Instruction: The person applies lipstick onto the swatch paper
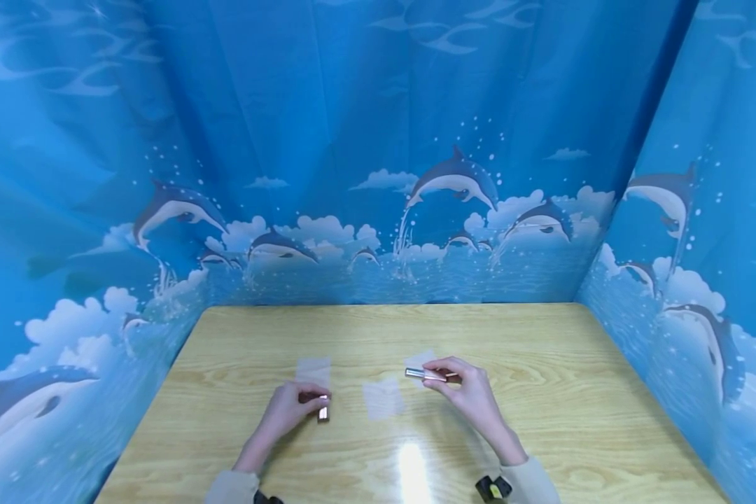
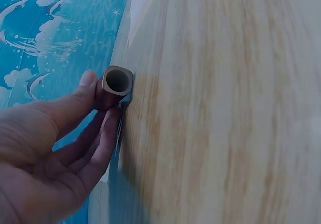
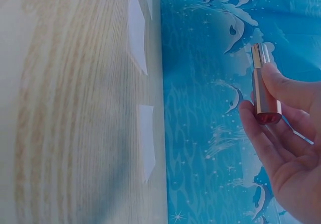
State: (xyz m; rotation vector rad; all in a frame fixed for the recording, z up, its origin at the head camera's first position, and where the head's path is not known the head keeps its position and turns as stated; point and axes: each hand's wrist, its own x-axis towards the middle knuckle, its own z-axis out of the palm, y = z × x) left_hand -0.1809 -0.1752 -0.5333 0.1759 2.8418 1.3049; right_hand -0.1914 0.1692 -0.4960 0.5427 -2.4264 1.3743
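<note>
In the head view my left hand pinches a small shiny reddish-brown cap just over the left part of the table. The left wrist view shows that cap as a hollow, square-sided tube, its round opening facing the camera, with thumb and fingers on its sides. Farther right, my right hand holds a lipstick tube above the table, its silvery end pointing left. In the right wrist view the lipstick tube has a gold body and a red base end; whether any lipstick protrudes, I cannot tell.
Three pale square sheets lie on the wooden table: a left sheet, a middle sheet and a right sheet, partly behind the right hand. A blue dolphin-print curtain encloses the table's back and sides.
</note>
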